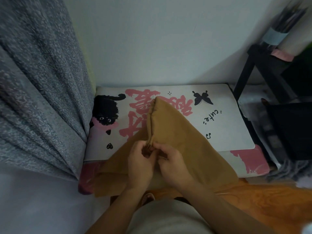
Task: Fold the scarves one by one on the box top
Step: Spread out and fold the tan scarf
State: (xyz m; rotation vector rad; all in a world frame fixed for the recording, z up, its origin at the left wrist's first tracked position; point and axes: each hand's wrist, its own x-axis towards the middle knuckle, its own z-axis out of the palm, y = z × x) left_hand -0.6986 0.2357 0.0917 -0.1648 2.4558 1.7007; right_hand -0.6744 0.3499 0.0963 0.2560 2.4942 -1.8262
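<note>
- Box top [224, 130], a white printed rectangle with a black cat, a black butterfly and large pink characters, lies with its long side running left to right; its far edge meets the pale wall [160, 48].
- Grey textured curtain [38, 92] hangs against the left edge of the box top, touching it along that side.
- Black frame furniture [263, 73] and dark clutter crowd the right edge, just beside the box corner.
- Bare printed surface shows to the right of the cloth, around the butterfly and the handwritten word, and on the left by the cat.
- Mustard-brown soft fabric scarf [182, 132] lies on the box top, spread into a rough triangle.
- The scarf's narrow tip points away from the person, toward the wall, ending over the pink characters near the middle of the far half.
- A raised fold ridge runs from that tip straight back to the hands, so the long axis goes near to far, tilted slightly left at the top.
- The broad end of the scarf hangs over the near edge of the box, above the orange wooden floor [261, 205].
- Left hand [140, 166] has its fingers curled, pinching the ridge of the scarf at its near end.
- Right hand [173, 164] pinches the same ridge, just beside the left; the two hands nearly touch.
- Both forearms reach in from the bottom edge, over a pale garment.
</note>
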